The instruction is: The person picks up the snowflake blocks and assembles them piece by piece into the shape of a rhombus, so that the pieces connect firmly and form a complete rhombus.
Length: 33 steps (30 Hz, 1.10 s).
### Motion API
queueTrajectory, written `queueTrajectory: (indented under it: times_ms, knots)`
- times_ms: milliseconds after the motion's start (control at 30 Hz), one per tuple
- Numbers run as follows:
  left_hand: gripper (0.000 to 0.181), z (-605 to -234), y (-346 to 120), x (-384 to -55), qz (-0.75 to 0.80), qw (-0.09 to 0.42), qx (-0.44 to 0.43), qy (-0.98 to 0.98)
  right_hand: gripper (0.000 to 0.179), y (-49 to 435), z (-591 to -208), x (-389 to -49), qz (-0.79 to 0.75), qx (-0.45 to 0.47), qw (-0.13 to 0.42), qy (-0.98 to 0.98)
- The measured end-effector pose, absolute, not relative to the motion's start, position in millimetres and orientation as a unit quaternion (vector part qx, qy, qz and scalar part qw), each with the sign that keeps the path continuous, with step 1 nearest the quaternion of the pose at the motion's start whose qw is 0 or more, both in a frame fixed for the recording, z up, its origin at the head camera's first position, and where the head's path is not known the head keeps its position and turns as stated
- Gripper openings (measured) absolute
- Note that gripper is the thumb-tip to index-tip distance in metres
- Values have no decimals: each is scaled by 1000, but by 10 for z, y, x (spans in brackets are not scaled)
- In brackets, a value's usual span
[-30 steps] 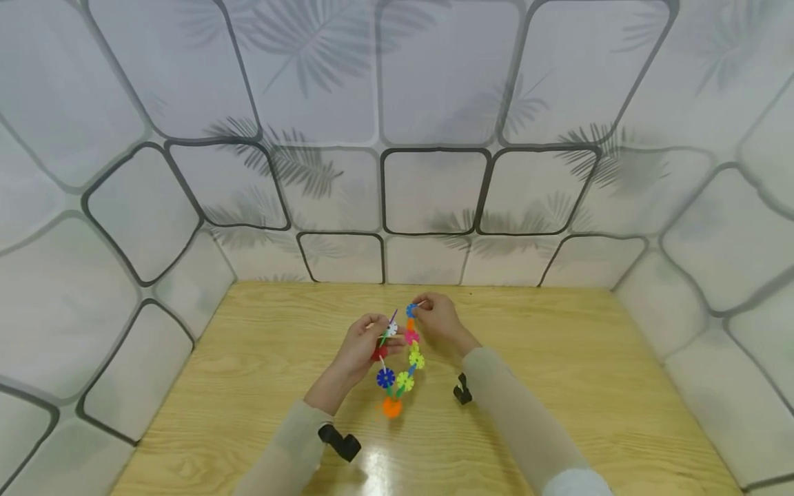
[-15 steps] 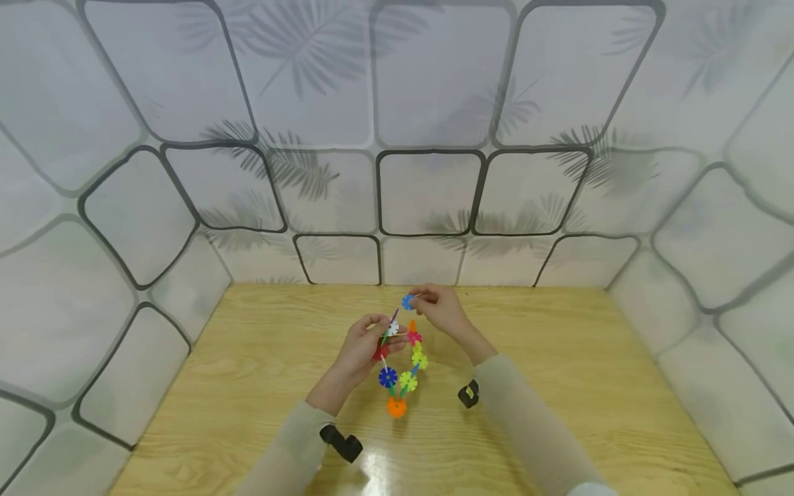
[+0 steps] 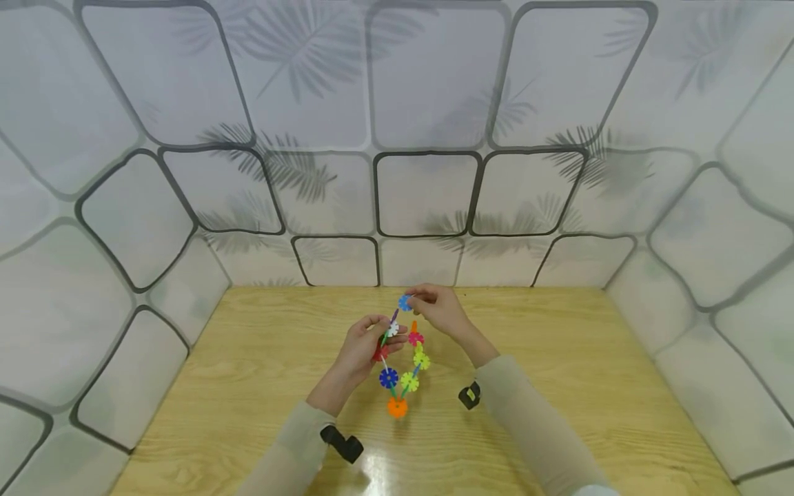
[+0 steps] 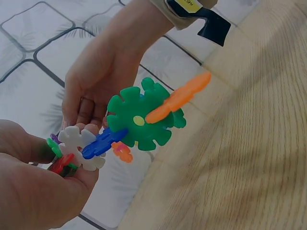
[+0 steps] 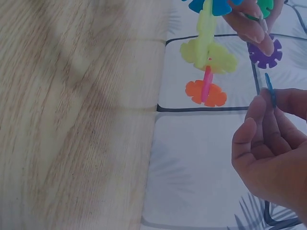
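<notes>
My left hand (image 3: 360, 350) pinches a chain of interlocking plastic snowflake discs, near a white disc (image 4: 76, 146) and a red disc (image 4: 61, 164). The chain hangs in a curved loop with an orange disc (image 3: 398, 407) lowest. Its two ends point up: a purple disc (image 5: 266, 53) by the left fingers, another orange disc (image 5: 204, 93) on the right-hand side. Between thumb and fingers, my right hand (image 3: 442, 311) holds a single blue disc (image 3: 406, 302), seen edge-on in the right wrist view. That disc is just above the purple one, with a small gap between them.
Below both hands lies a wood-grain table (image 3: 527, 427). A pale wall (image 3: 428, 193) with a stone-outline and leaf pattern stands along its back and sides. Black straps with camera mounts (image 3: 342, 444) sit on both wrists.
The right hand has drawn the blue disc off the chain's orange end and carried it up and left, over towards the purple end. The left hand has kept its hold, nearly still.
</notes>
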<state>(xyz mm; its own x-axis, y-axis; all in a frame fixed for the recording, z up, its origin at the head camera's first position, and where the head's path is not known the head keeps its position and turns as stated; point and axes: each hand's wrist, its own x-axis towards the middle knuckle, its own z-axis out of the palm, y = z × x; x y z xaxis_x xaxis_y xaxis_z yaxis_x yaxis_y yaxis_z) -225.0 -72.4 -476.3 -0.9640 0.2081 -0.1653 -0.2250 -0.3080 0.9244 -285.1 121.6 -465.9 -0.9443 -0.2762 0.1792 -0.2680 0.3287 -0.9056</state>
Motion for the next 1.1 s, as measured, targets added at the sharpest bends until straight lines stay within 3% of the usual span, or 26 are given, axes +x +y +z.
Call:
queueTrajectory:
  times_ms: [233, 533, 1100]
  knots:
    - [23, -4780, -727, -2251, 807, 135, -8, 575, 25, 1178, -4607, -2821, -555, -169, 17, 814]
    - [21, -4777, -701, -2244, 804, 137, -9, 579, 23, 1142, -4267, -2574, -551, -193, 24, 812]
    - [22, -4779, -681, -2219, 791, 123, 17, 599, 22, 1125, -4322, -2562, -568, -206, 6, 797]
